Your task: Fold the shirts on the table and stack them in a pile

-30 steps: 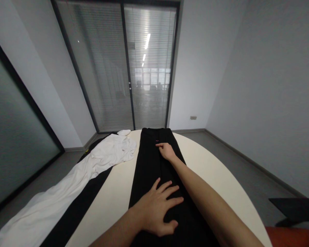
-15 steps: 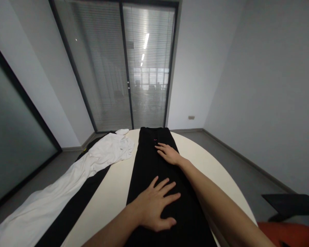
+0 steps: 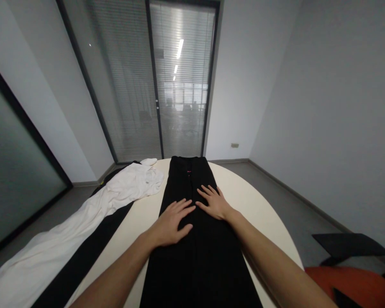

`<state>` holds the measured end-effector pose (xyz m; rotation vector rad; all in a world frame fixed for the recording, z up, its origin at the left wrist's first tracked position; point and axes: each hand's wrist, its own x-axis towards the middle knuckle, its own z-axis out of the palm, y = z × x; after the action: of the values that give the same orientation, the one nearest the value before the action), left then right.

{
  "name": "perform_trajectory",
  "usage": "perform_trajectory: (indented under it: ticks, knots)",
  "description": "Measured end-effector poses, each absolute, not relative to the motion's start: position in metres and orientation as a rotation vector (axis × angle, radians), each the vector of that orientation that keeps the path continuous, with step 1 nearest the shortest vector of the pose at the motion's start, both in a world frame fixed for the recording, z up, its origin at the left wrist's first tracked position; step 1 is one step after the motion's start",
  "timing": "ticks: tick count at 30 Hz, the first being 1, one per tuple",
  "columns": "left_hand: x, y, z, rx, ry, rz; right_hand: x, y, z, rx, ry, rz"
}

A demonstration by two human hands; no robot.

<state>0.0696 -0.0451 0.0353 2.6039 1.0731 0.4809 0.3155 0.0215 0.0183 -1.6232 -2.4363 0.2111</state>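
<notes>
A pair of black trousers [image 3: 199,261] lies lengthwise down the table, waistband at the far edge, with a small pink mark near the top. My left hand [image 3: 173,221] rests palm down on its left side, fingers extended. Flat on the right side, a little farther up, is my right hand [image 3: 214,202], its fingers spread. Neither hand grips the cloth. Left of the trousers, a white garment [image 3: 109,196] is stretched out over a black garment [image 3: 93,248], which shows along its edges.
The round cream table [image 3: 256,201] carries all the clothes. An orange chair [image 3: 346,284] with a black armrest [image 3: 351,246] stands at the lower right. Beyond the table are a glass partition with blinds [image 3: 128,85] and a white wall [image 3: 237,85].
My left hand has moved forward and left along the trousers. My right hand has drawn back slightly, its fingers more spread. The camera view has shifted a little.
</notes>
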Motion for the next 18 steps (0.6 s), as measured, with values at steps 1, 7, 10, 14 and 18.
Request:
perform_trajectory:
  ticks: [1,7,10,14,18]
  knots:
    - [0.067,-0.042,0.032,2.606,1.119,0.434,0.315,0.020,0.018,-1.597,-2.456,0.218]
    - [0.065,-0.041,0.023,2.688,1.122,0.292,0.315,0.015,0.019,-1.502,-2.552,0.255]
    - [0.066,-0.043,0.025,2.700,1.103,0.269,0.314,0.012,0.020,-1.442,-2.589,0.266]
    - [0.064,-0.042,0.025,2.706,1.093,0.261,0.314,0.007,0.021,-1.376,-2.614,0.276]
    - [0.064,-0.042,0.024,2.690,1.088,0.285,0.313,0.006,0.023,-1.373,-2.605,0.289]
